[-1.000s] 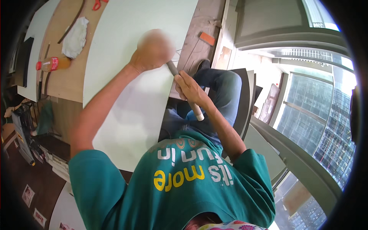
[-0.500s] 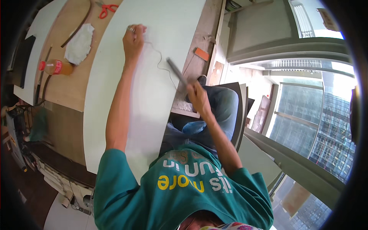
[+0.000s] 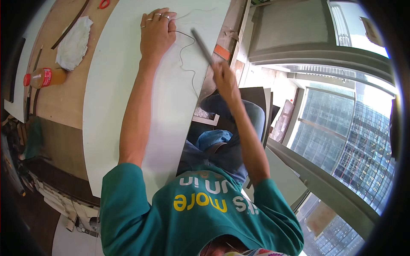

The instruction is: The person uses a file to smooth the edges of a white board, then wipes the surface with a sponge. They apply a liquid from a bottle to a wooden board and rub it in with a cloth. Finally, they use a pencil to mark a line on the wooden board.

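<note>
My left hand (image 3: 158, 34), with rings on its fingers, rests closed on the pale board (image 3: 115, 85) near its far end. A thin dark cord (image 3: 183, 51) comes out beside its thumb and winds to the board's right edge. Beyond the fingers a fainter strand (image 3: 194, 12) lies on the board. My right hand (image 3: 225, 81) is wrapped round one end of a long, narrow grey bar (image 3: 202, 46), perhaps a file; its exact kind is not plain. The bar slants up and left over the board's right edge, its tip apart from my left hand.
Left of the board, a brown tabletop (image 3: 64, 102) bears a bottle of amber drink (image 3: 45, 78), a crumpled white cloth (image 3: 74, 45), a dark strip (image 3: 70, 24) and part of red-handled scissors (image 3: 103, 4). An orange block (image 3: 222, 52) lies to the right, before large windows (image 3: 329, 115).
My right hand has moved up with the grey bar, whose tip is nearer my left hand. My left hand looks larger and turned back-up. The view has shifted somewhat.
</note>
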